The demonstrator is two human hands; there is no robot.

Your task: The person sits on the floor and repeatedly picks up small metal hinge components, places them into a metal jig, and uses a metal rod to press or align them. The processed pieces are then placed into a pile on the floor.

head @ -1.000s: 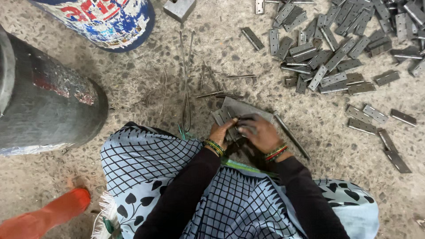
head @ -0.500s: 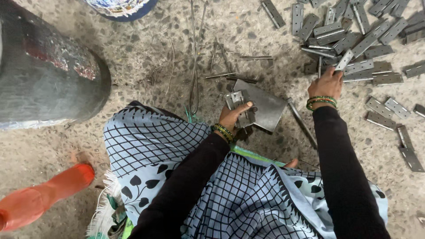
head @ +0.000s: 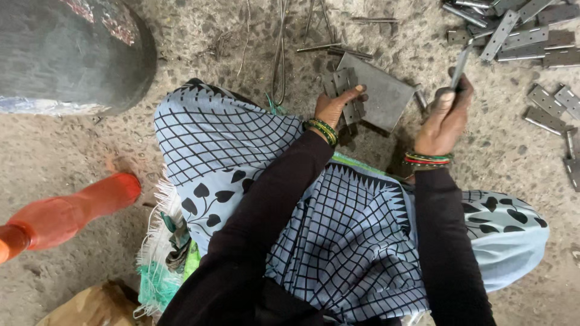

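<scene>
The right hand (head: 444,118) pinches a metal strip (head: 462,63) by its lower end, which could slip onto the floor (head: 495,157), while the left hand (head: 338,105) presses a hinge (head: 343,90) at the plate's (head: 380,93) left edge.

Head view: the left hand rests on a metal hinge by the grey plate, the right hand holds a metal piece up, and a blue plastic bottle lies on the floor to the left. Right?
Not quite. In the head view the bottle is orange-red, not blue. The rest holds: the left hand rests on a metal hinge by the grey plate, and the right hand holds a metal piece up.
</scene>
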